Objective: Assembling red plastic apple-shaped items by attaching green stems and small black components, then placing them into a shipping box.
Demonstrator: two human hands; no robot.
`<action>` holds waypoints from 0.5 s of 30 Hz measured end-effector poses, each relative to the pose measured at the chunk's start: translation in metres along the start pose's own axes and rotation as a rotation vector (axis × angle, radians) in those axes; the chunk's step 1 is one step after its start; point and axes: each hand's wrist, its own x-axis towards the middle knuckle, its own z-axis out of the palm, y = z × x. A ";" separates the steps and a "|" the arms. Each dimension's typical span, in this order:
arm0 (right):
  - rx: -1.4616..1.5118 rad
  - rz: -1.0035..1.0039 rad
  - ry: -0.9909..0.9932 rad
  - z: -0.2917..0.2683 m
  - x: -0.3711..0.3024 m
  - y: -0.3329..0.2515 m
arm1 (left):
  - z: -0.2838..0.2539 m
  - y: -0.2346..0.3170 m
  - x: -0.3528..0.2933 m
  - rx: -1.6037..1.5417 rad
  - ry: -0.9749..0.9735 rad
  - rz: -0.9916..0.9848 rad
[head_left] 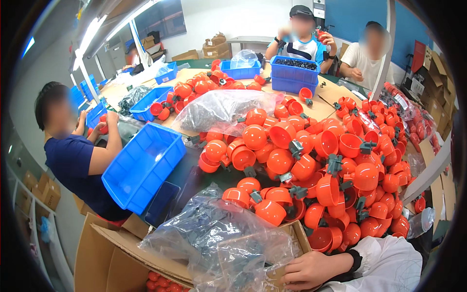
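Note:
My right hand point(314, 269), in a white sleeve with a black cuff, comes in from the lower right. Its fingers are bent together over the edge of an open cardboard box point(114, 255), beside a crumpled clear plastic bag point(214, 238) draped over that box. How far the fingertips reach round the edge is hidden. A large heap of glossy red plastic cups point(280, 161) with dark grey fittings lies just beyond my hand. More red cups point(160, 281) show inside the box. My left hand is out of view.
An empty blue bin point(144, 165) stands tilted at left, near a dark phone point(163, 202). Another clear bag point(228, 109) lies mid-table. Further back, a blue bin point(294, 75) holds small black parts. Several people sit around the table; a metal post point(428, 163) rises at right.

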 end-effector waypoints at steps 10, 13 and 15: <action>0.008 -0.062 -0.061 -0.005 0.004 0.000 | -0.026 -0.038 -0.034 0.068 0.171 -0.079; -0.061 -0.039 -0.076 -0.002 0.006 0.003 | -0.032 -0.071 -0.064 0.068 0.244 -0.173; -0.144 0.003 -0.120 -0.006 0.009 -0.002 | -0.040 -0.088 -0.078 0.075 0.292 -0.219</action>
